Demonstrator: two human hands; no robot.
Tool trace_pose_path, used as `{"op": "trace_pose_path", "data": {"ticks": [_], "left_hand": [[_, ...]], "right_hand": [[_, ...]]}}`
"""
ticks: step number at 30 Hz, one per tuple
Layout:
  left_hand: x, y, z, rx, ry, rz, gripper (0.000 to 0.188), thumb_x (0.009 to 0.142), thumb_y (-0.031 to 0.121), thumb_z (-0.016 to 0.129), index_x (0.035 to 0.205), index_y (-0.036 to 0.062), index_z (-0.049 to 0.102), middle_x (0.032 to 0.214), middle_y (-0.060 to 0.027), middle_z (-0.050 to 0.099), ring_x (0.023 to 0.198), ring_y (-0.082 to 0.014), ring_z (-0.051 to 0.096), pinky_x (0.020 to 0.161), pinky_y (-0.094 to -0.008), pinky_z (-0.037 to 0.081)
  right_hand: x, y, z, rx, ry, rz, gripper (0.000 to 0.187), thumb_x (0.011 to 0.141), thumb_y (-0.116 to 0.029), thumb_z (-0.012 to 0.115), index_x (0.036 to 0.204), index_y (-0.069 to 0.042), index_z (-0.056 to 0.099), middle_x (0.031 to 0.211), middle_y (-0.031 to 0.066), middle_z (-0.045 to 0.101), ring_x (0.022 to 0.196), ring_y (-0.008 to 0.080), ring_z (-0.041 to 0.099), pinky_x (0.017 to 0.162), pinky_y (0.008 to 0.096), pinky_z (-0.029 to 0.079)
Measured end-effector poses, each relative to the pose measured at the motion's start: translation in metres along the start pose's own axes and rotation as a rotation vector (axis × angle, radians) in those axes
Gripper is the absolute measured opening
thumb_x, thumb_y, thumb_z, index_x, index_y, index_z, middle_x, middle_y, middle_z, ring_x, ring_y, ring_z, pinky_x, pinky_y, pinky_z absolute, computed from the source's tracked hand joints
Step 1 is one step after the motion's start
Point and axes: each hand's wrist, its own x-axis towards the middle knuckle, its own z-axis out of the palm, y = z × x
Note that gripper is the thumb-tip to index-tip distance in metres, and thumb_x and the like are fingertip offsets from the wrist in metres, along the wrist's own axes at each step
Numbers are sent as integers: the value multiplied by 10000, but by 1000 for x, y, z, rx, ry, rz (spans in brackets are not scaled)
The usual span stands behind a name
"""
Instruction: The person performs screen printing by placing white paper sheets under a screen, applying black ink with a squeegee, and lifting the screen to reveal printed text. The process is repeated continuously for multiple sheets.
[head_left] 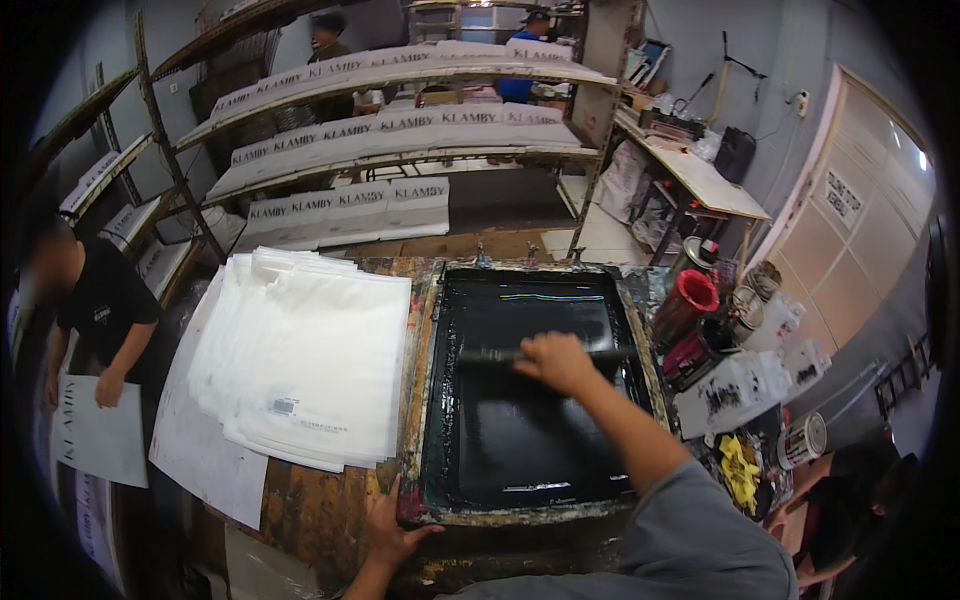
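Note:
My right hand is closed round a dark squeegee, which lies crosswise over the upper middle of a screen printing frame. Wet black ink coats the mesh inside the frame. At the frame's near left corner rests my left hand, its thumb and forefinger spread along the edges and nothing gripped in it. Left of the frame lies a fanned stack of white printed sheets, the top one bearing a small dark mark near its lower edge.
Ink cans and a red tub crowd the right side, beside white jugs and a yellow cloth. A person at left holds a printed sheet. Racks of printed sheets stand behind; another person is at lower right.

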Motion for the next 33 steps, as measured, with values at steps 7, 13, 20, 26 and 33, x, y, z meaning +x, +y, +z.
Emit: {"op": "trace_pose_path", "data": {"ticks": [7,13,20,26,33], "left_hand": [[13,46,-3,-453,174,-224,1166,654,462,1037,1553,-66,515,1180,-154,748,1125,-282,692,1024,-420,530],[95,116,-38,-828,470,-68,887,1020,383,800,1618,-106,364,1478,-170,579,1316,-233,586,1138,-366,460],[277,52,26,-828,463,-68,204,1066,66,641,1224,-62,650,1254,-176,724,1109,-205,680,974,-359,540],[396,-51,149,16,76,220,250,999,174,746,1155,-21,755,1148,-292,729,1117,-437,711,923,-494,570],[369,-65,98,-434,-18,-156,251,1029,203,757,1101,-35,722,848,-87,706,682,-155,597,629,-347,502]], "right_hand": [[-164,-142,-118,187,-150,127,398,977,-440,731,1058,-66,623,974,130,659,923,340,706,696,467,614],[-120,-146,-233,-28,291,76,311,928,-318,728,1052,-53,622,973,132,602,974,343,601,890,500,469],[-12,-97,-296,-73,567,74,391,947,-385,663,793,-25,654,793,167,679,822,370,669,833,504,444],[30,-75,-326,-13,515,143,404,998,-358,598,970,41,660,816,259,621,801,465,620,761,491,474],[35,-61,-330,-49,455,-34,451,1051,-388,565,1082,40,705,801,175,665,723,271,642,719,401,487]]}}
